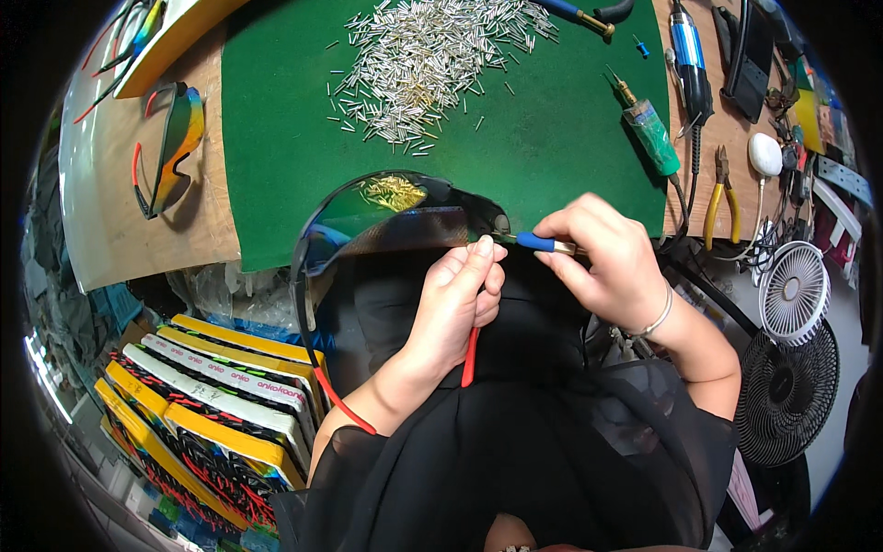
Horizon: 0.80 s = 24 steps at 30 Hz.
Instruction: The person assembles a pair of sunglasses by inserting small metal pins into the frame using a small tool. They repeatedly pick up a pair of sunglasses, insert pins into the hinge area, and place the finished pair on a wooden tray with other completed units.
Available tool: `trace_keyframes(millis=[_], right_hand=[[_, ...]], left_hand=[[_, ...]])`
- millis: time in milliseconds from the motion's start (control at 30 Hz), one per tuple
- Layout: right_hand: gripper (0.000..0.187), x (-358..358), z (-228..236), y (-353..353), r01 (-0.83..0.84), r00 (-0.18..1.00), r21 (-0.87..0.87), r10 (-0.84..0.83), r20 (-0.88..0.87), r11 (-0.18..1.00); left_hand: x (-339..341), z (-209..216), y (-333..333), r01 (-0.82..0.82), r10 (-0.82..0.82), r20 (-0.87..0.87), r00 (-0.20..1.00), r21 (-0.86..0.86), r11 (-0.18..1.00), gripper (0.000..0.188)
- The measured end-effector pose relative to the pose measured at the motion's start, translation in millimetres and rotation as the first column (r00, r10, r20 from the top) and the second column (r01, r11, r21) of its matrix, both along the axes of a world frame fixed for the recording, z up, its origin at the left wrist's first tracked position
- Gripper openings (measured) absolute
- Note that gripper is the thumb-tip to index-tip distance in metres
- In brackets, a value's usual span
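My left hand (464, 293) is closed around the right-hand hinge and temple of a pair of wraparound sunglasses (405, 226). The frame is black with a dark lens, and red temple tips hang down, one below my left fist. In a pinch, my right hand (598, 267) grips a slim hand tool (536, 242) with a blue grip and a metal part. Its point meets the glasses near the hinge, beside my left fingertips. What lies between those fingertips is too small to make out.
Many small metal pins (428, 64) lie heaped on the green mat (552, 156). To the left rest mirrored sunglasses (175, 147); boxes of glasses (230, 377) stand below. On the right are a green-handled tool (651, 136), yellow pliers (722, 198) and a white fan (793, 293).
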State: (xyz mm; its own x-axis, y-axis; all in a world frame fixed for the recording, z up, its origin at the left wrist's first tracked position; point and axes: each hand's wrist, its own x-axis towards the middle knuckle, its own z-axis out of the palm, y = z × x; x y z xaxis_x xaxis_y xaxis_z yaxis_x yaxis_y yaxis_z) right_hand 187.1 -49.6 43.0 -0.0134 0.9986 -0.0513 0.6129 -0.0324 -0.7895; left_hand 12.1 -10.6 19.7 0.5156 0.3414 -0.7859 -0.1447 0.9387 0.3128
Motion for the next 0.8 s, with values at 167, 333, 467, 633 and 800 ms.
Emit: trace_keyframes(millis=[167,333,467,633,800], right_hand=[[0.018,-6,23,13,-0.134,0.975,-0.238,0.17,0.14,0.962],[0.026,-6,25,28,-0.087,0.993,-0.417,0.11,0.032,0.905],[0.02,-13,26,25,-0.242,0.874,-0.206,0.305,0.378,0.948],[0.012,-14,29,25,-0.512,0.596,-0.052,0.398,0.698,0.857],[0.015,-17,32,30,-0.264,0.815,-0.142,0.299,0.495,0.954]], left_hand=[[0,-5,-1,0.014,-0.015,0.025,1.0,0.031,0.999,0.027],[0,-10,2,0.028,-0.029,0.127,0.991,0.015,1.0,0.03],[-2,-15,1,0.032,-0.027,0.163,0.986,-0.027,0.999,0.028],[-5,-18,1,0.049,-0.04,0.185,0.982,-0.047,0.998,0.028],[-5,-18,4,0.072,-0.055,0.21,0.976,-0.073,0.995,0.028]])
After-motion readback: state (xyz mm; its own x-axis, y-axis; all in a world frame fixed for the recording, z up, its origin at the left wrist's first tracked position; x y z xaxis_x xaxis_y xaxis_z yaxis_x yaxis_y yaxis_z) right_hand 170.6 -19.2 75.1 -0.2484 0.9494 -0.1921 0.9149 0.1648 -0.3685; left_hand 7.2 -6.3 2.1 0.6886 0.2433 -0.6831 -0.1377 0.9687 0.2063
